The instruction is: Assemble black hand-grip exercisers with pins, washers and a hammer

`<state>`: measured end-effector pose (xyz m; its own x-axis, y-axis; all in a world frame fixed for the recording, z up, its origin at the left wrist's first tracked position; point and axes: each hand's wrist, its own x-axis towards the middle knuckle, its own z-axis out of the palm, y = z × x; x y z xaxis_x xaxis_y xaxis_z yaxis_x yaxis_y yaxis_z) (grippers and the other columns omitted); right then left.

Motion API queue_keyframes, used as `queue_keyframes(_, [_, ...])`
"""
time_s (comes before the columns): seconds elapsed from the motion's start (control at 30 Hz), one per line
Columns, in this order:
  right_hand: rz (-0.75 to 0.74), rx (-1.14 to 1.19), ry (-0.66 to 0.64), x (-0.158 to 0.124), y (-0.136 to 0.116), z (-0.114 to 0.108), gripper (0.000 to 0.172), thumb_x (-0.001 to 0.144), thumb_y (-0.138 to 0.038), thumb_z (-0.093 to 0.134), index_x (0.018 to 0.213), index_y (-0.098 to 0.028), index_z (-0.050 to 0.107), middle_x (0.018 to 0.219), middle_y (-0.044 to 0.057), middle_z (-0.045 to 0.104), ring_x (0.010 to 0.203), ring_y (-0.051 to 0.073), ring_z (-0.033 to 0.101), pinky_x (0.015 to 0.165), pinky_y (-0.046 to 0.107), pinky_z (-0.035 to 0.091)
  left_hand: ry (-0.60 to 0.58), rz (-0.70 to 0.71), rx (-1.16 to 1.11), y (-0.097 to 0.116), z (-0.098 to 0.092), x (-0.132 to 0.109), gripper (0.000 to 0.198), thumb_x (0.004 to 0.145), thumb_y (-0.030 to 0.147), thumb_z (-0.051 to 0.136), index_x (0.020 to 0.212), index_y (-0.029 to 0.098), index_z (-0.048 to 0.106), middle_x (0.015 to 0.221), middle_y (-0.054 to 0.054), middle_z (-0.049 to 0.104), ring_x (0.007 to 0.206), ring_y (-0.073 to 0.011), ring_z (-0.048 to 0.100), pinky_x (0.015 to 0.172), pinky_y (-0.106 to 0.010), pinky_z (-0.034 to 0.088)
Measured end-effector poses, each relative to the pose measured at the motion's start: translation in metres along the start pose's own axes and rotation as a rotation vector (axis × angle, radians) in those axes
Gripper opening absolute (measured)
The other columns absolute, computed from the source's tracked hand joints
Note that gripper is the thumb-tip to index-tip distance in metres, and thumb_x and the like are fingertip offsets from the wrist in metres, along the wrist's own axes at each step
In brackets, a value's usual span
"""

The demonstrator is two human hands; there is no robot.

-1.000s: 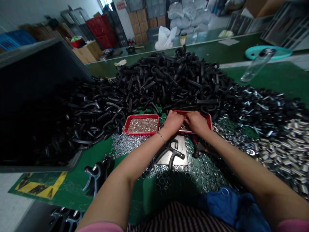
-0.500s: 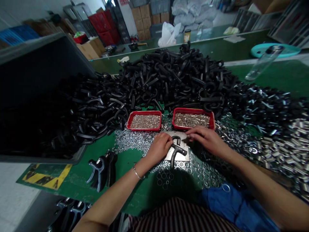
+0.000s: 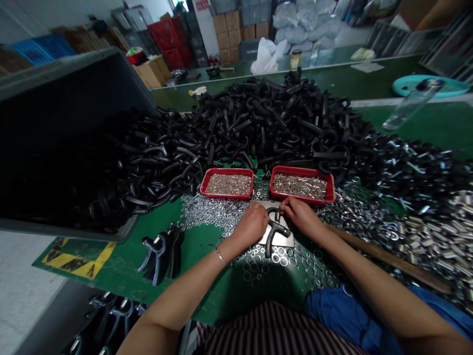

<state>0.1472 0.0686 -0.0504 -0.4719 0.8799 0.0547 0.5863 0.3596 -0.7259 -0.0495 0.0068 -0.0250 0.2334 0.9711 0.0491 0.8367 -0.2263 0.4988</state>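
Observation:
A black curved clamp (image 3: 272, 235) with a metal spring (image 3: 277, 216) lies on a flat metal plate (image 3: 288, 241). My left hand (image 3: 252, 224) is closed on the clamp's left side, steadying it against the plate. Close by on the other side, my right hand (image 3: 301, 216) has its fingertips pinched together at the spring's upper end. Whatever sits between those fingertips is too small to make out. Just beyond the hands stand a red tray of tiny metal pieces (image 3: 226, 196) and a red tray of small metal pins (image 3: 303, 198).
Black clamp parts (image 3: 258, 123) are heaped behind the trays and spill from a grey bin (image 3: 121, 84). Metal rings (image 3: 207, 214) lie around the plate. Clamps with springs (image 3: 157, 254) rest at left, metal cylinders (image 3: 436, 246) at right. A wooden strip (image 3: 384, 256) lies beneath my right forearm.
My right hand has come left and closer from beside the right tray to the clamp, its fingers now pinched. My left hand stays on the clamp. The view has shifted slightly.

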Motion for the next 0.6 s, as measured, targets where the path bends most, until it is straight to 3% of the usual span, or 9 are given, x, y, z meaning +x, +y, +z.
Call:
queue_keyframes(0.17, [-0.002,-0.138,-0.019,-0.004,-0.006,-0.001,0.016,0.099,-0.024,0.046,0.09,-0.019,0.058,0.087,0.007,0.07,0.079,0.02,0.065,0.073,0.029,0.046,-0.021,0.024,0.082,0.0,-0.002,-0.001,0.012,0.092,0.017,0.05,0.087,0.016,0.061,0.091,-0.009,0.062,0.088,-0.0227,0.059,0.084,-0.038,0.05])
queue_keyframes(0.37, [-0.23,-0.571,-0.141,0.002,-0.016,-0.006,0.016,0.098,-0.02,0.048,0.095,-0.015,0.063,0.092,0.013,0.069,0.091,0.026,0.065,0.079,0.034,0.047,-0.027,0.159,0.313,0.005,-0.004,0.002,0.019,0.094,0.016,0.045,0.093,0.013,0.064,0.092,-0.012,0.066,0.092,-0.0261,0.062,0.088,-0.042,0.05])
queue_keyframes(0.47, [-0.253,-0.495,-0.158,-0.003,-0.011,-0.021,0.018,0.098,-0.024,0.05,0.109,-0.016,0.061,0.103,0.013,0.07,0.095,0.026,0.065,0.08,0.034,0.049,-0.059,0.276,0.427,0.012,-0.008,0.007,0.019,0.092,0.012,0.047,0.096,0.009,0.065,0.095,-0.015,0.067,0.091,-0.0265,0.063,0.087,-0.042,0.049])
queue_keyframes(0.6, [-0.219,-0.528,-0.01,-0.04,0.008,-0.055,0.023,0.098,-0.031,0.05,0.112,-0.015,0.058,0.104,0.015,0.067,0.095,0.028,0.063,0.081,0.038,0.049,-0.146,0.531,0.527,0.016,-0.017,0.019,0.019,0.091,0.009,0.048,0.093,0.008,0.066,0.094,-0.015,0.067,0.089,-0.0278,0.063,0.081,-0.042,0.049])
